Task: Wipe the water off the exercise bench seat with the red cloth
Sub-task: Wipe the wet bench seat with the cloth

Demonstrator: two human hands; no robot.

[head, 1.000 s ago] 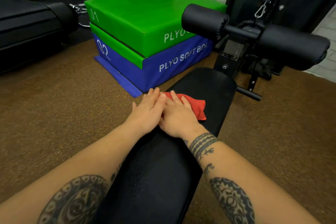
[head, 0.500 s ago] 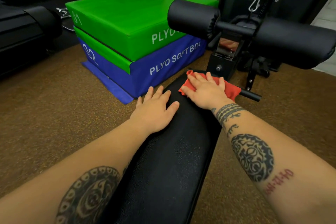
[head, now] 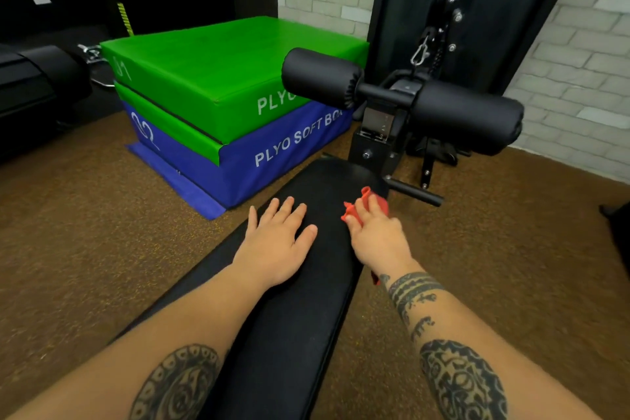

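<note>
- Right hand (head: pixel 378 239) has slid back from the far end of the seat since half a second ago. It's now at the right-hand edge, closer to the person.
- red cloth (head: pixel 367 194) was spread flat under the palm back then. Now it's all bunched up, with the fingers curled over it and gripping it.
- Cloth sits right on the right edge of the black bench seat (head: pixel 293 334), near the far end. A little bit of red pokes out below the wrist too, over the side.
- Left hand (head: pixel 278 245) hasn't really budged: palm down on the left side of the seat, fingers straight and a bit spread, holding nothing.
- Can't make out any water on the seat, the vinyl is too dark to tell.
- Past the seat end are the two black foam rollers (head: pixel 470 116) on the frame.
- Off to the left, a green plyo box (head: pixel 218 78) is stacked on a blue one (head: pixel 283 160), on the brown floor (head: pixel 85 232).
</note>
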